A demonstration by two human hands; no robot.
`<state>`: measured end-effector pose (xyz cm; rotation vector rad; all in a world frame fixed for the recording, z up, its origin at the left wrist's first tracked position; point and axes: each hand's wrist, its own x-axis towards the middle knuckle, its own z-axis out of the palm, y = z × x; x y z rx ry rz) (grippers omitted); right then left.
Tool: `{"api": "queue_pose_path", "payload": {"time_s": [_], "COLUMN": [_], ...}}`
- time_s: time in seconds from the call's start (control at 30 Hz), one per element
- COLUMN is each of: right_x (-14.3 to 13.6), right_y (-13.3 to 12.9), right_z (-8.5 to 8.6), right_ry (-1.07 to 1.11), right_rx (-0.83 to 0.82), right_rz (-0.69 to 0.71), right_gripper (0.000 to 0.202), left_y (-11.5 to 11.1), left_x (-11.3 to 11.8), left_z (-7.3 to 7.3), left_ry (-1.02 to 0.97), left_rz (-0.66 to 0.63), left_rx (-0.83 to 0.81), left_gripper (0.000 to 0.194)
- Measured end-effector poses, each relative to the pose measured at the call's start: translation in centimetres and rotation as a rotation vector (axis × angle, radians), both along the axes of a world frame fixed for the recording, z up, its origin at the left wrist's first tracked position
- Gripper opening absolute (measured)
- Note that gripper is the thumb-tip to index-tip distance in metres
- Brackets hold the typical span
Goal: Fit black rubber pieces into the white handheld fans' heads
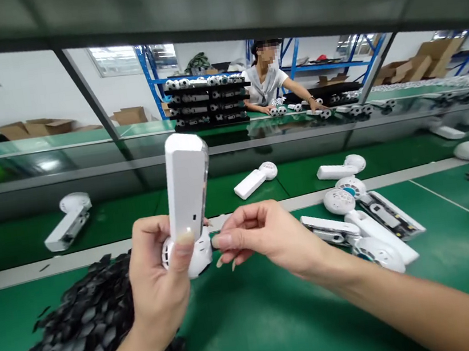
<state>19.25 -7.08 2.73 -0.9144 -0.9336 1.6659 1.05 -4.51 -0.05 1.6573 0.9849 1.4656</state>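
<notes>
A white handheld fan [186, 196] stands almost upright in the air, handle up and round head down, above the green table [278, 308]. The left hand [157, 278] is clamped around its lower part, thumb pressed flat on the handle just above the head and the other fingers wrapped behind. The right hand [260, 235] meets it from the right, fingertips pinched together and touching the side of the round head (whether something small sits between those fingertips cannot be told). Below and to the left of the grip lies a heap of black plastic parts [78, 334], spreading to the table's near edge. To the right of the grip, near the right wrist, a cluster of white fans and open handle shells [365, 221] lies on the table. Beyond the grip, more white fans [256, 179] lie singly on a green belt. Farther off, past a shelf rail, another person [268, 82] sits at a bench beside stacked black trays [208, 104].
</notes>
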Motion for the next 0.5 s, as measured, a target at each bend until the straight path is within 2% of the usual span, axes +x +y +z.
{"api": "queue_pose_path", "payload": {"time_s": [0.2,0.33,0.5], "right_x": [-0.9,-1.1,-1.1], "right_y": [-0.1,-0.3,-0.7], "right_z": [-0.7,-1.0,-1.2], "right_ry": [0.002,-0.004,0.013], "right_rx": [0.011,0.048,0.039], "right_rz": [-0.013,-0.022,0.041], "right_gripper": [0.049,0.052,0.053], "left_y": [1.0,1.7,1.3], "left_x": [-1.1,-0.6,-0.8], "left_z": [-1.3,-1.2,-0.9], "left_ry": [0.095,0.119,0.23], "left_rz": [-0.027,-0.018,0.035], "left_rx": [0.223,0.511,0.622], "left_gripper": [0.03,0.03,0.027]}}
